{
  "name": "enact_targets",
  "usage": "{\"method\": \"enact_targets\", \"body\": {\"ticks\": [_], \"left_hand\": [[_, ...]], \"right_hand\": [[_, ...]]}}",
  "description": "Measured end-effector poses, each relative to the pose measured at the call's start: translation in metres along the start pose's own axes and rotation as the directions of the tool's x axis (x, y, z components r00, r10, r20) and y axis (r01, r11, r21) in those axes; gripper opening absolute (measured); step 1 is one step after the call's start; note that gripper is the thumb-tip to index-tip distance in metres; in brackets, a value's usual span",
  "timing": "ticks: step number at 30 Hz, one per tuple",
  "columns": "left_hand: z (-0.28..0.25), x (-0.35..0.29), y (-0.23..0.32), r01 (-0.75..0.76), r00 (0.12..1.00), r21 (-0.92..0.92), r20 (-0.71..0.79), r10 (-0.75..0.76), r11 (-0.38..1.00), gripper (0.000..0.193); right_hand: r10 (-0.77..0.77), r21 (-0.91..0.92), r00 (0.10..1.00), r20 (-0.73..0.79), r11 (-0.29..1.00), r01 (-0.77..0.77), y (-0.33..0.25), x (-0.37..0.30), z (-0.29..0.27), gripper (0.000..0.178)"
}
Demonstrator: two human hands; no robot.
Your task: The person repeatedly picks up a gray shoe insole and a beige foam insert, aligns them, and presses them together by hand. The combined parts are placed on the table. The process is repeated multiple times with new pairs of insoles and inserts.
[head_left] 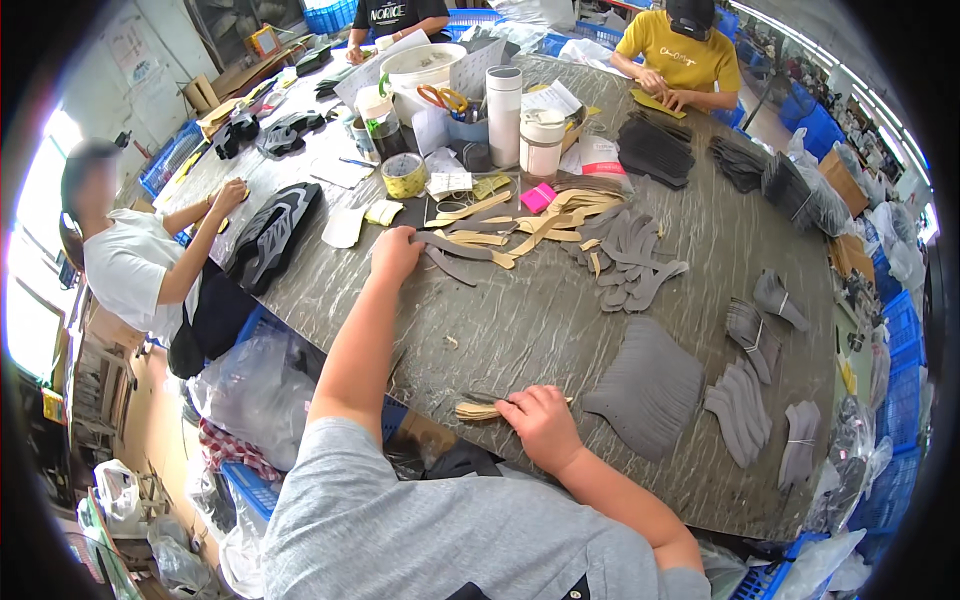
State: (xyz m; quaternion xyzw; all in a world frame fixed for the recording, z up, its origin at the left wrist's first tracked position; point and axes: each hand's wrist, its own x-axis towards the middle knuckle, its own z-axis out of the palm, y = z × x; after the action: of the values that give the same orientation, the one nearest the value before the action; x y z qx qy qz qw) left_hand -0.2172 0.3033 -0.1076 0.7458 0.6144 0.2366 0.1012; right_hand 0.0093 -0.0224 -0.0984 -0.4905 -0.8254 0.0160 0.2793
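My left hand (397, 252) reaches across the table with its fingers closed on the end of a curved dark grey strip (455, 248). Tan curved strips (560, 225) lie in a loose pile just beyond it. Close to the table's near edge, my right hand (540, 425) grips a small stack of tan strips (478, 411); its fingers cover part of the stack. Right of that hand is a fanned stack of wide grey pieces (648, 385). Loose grey curved pieces (630, 260) are heaped farther back.
Grey bundles (755, 340) stand on the right. A yellow tape roll (403, 176), white tumbler (504, 115), jar (541, 145), scissors (442, 97) and white bucket (422, 70) crowd the middle. Dark shoe uppers (275, 235) lie at left. Three other people work around the table.
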Motion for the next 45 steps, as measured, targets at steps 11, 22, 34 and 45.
{"method": "enact_targets", "body": {"ticks": [11,22,34,45], "left_hand": [[-0.020,-0.147,0.048,0.311,0.946,-0.826,0.218,-0.241,0.470,0.014],[-0.025,-0.219,0.071,0.271,0.961,-0.794,0.259,-0.102,0.544,0.009],[-0.009,-0.224,0.080,0.033,0.994,-0.738,0.096,0.057,0.674,0.009],[-0.014,-0.211,0.057,0.113,0.984,-0.673,0.176,0.010,0.731,0.013]], "right_hand": [[0.096,0.089,0.993,-0.074,0.992,-0.089,0.000,0.006,0.004,0.019],[0.162,-0.051,0.966,-0.200,0.983,-0.176,0.003,0.011,0.005,0.015],[0.202,-0.080,0.962,-0.184,0.972,-0.220,-0.006,0.015,0.002,0.011],[0.079,0.010,0.992,-0.098,0.997,-0.079,-0.006,0.009,0.002,0.027]]}}
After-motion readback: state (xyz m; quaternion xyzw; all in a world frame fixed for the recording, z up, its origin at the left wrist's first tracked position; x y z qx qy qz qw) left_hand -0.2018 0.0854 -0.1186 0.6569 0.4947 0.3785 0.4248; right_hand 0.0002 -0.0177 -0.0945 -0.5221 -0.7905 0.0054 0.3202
